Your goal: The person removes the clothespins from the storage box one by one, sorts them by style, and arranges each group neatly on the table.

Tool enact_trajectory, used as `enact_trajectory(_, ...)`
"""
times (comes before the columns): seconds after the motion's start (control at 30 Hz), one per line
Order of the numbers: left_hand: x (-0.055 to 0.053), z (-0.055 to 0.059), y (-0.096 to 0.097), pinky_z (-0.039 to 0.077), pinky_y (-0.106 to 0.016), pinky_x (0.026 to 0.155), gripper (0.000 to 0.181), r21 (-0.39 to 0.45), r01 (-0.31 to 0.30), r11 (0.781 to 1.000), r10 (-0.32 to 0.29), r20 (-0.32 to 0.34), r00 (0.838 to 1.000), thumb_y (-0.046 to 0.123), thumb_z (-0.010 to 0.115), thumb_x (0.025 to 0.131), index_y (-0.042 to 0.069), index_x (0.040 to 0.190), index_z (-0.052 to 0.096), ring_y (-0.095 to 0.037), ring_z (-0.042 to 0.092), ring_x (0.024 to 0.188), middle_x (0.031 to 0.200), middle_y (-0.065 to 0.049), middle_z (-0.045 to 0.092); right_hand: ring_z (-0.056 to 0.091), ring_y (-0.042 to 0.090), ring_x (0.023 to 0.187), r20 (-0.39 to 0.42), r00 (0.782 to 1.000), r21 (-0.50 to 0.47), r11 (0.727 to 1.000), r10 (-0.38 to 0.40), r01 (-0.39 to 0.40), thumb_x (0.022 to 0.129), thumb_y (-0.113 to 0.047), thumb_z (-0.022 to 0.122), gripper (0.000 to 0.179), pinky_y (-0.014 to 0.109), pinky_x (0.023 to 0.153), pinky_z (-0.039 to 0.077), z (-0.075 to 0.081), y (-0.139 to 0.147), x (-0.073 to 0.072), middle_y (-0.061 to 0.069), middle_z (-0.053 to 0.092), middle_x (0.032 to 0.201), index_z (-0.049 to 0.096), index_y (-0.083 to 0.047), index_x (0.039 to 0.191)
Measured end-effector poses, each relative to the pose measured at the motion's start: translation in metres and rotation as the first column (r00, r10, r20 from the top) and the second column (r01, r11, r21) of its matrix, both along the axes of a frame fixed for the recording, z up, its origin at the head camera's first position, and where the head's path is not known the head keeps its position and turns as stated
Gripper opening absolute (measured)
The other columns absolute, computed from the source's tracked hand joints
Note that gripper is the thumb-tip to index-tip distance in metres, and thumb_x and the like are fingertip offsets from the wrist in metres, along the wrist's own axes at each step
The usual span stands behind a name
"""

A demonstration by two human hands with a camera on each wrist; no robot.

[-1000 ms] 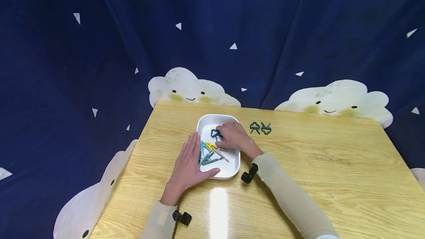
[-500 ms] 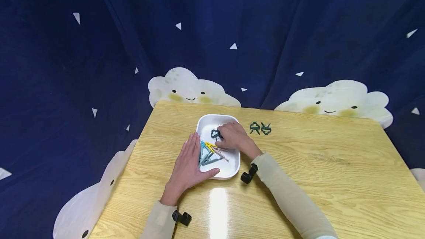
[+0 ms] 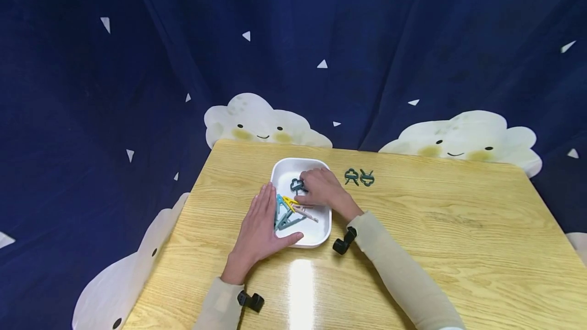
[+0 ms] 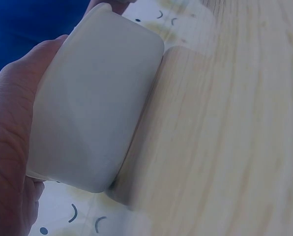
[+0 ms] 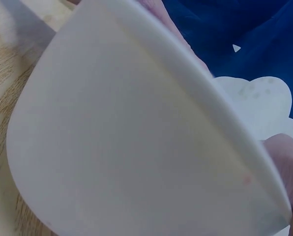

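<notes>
A white plastic box [image 3: 316, 238] stands on the table, holding blue-green, light blue, yellow and pink clothespins [image 3: 291, 222]. My left hand [image 3: 262, 225] lies along its left side, fingers straight against the rim and the thumb stretched over the near edge. Inside the box, my right hand [image 3: 321, 187] has its fingers curled at a dark green clip [image 3: 296, 184] with a cloud-shaped outline; index finger and thumb are on either side of the clip, its right part hidden under the hand. Both wrist views mostly show the box's outer wall [image 4: 95, 103].
Two more dark green clips [image 3: 351, 176] lie side by side on the wooden table [image 3: 440, 218], just right of the box. A dark blue curtain [image 3: 293, 29] with white triangles and cloud figures hangs behind and to the left of the table.
The pink clothespin's lower end has shifted slightly right, and the dark green clip at my right hand a touch left. Both hands stay almost in place.
</notes>
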State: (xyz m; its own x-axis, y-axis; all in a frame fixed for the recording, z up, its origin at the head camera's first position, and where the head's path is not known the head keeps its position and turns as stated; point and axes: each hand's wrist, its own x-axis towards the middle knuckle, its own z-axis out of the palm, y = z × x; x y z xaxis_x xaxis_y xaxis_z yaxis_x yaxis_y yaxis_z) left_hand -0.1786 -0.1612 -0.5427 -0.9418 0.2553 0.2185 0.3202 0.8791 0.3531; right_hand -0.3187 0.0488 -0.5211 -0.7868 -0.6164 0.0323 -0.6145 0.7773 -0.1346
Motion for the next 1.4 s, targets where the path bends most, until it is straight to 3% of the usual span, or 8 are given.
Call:
enact_trajectory(0.17,0.0,-0.001,0.0,0.01,-0.041,0.132,0.137,-0.003,-0.001,1.0,0.001,0.004,1.0,0.096,0.048,0.077,0.001,0.166,0.006,-0.022,-0.001,0.162,0.176,-0.013,0.005,0.054,0.018,0.072,-0.015,1.0,-0.061,0.998,-0.013,0.012,0.082,-0.059,0.077,0.049,0.037,0.068,0.049,0.001,0.001,0.002,-0.003,0.059,0.076,0.065,-0.014,0.096)
enact_trajectory(0.4,0.0,-0.001,0.001,0.011,-0.041,0.132,0.137,0.005,-0.004,1.0,0.004,0.003,1.0,0.096,0.048,0.077,0.002,0.167,0.006,-0.021,-0.001,0.162,0.176,-0.014,0.007,0.062,0.022,0.096,-0.005,1.0,-0.094,0.995,-0.027,0.026,0.083,-0.06,0.075,0.067,0.044,0.089,0.055,0.0,0.003,0.003,0.004,0.069,0.103,0.066,-0.007,0.124)
enact_trajectory(0.73,0.001,0.0,0.0,0.011,-0.042,0.132,0.136,0.014,-0.005,1.0,0.005,-0.001,1.0,0.095,0.051,0.077,0.002,0.167,0.007,-0.025,0.004,0.163,0.176,-0.013,0.005,0.063,0.025,0.107,-0.012,1.0,-0.129,0.991,-0.027,0.025,0.084,-0.058,0.076,0.067,0.044,0.098,0.053,0.0,0.002,0.001,0.007,0.07,0.111,0.066,-0.006,0.124)
enact_trajectory(0.97,0.0,-0.001,0.0,0.01,-0.04,0.132,0.137,0.002,-0.002,1.0,0.002,0.0,1.0,0.097,0.047,0.077,0.002,0.167,0.004,-0.022,0.0,0.162,0.176,-0.013,0.006,0.056,0.032,0.132,-0.003,0.998,-0.18,0.982,-0.056,0.055,0.084,-0.056,0.076,0.066,0.049,0.115,0.044,0.001,0.005,0.003,0.011,0.068,0.128,0.066,-0.006,0.125)
enact_trajectory(1.07,0.0,-0.001,0.001,0.012,-0.04,0.131,0.138,0.002,0.001,1.0,-0.001,-0.009,1.0,0.097,0.047,0.077,0.002,0.167,0.005,-0.024,0.003,0.162,0.175,-0.016,0.01,0.056,0.031,0.132,-0.006,0.997,-0.199,0.978,-0.071,0.068,0.083,-0.056,0.075,0.063,0.049,0.114,0.044,0.003,0.006,0.004,0.01,0.068,0.129,0.066,-0.007,0.123)
enact_trajectory(1.3,-0.001,-0.002,0.0,0.012,-0.04,0.132,0.138,0.009,0.003,1.0,-0.003,-0.016,1.0,0.096,0.051,0.077,0.002,0.167,0.005,-0.023,0.003,0.162,0.175,-0.015,0.009,0.058,0.024,0.107,-0.021,0.997,-0.242,0.968,-0.072,0.065,0.082,-0.052,0.076,0.06,0.046,0.1,0.049,0.008,0.011,0.004,0.005,0.069,0.115,0.066,-0.008,0.121)
enact_trajectory(1.4,-0.001,-0.002,0.0,0.014,-0.041,0.131,0.138,0.011,0.005,1.0,-0.005,-0.024,1.0,0.095,0.052,0.077,0.0,0.166,0.007,-0.024,0.004,0.162,0.175,-0.016,0.01,0.057,0.024,0.107,-0.023,0.997,-0.245,0.967,-0.071,0.063,0.082,-0.052,0.076,0.061,0.046,0.1,0.049,0.011,0.014,0.003,0.005,0.069,0.115,0.066,-0.008,0.122)
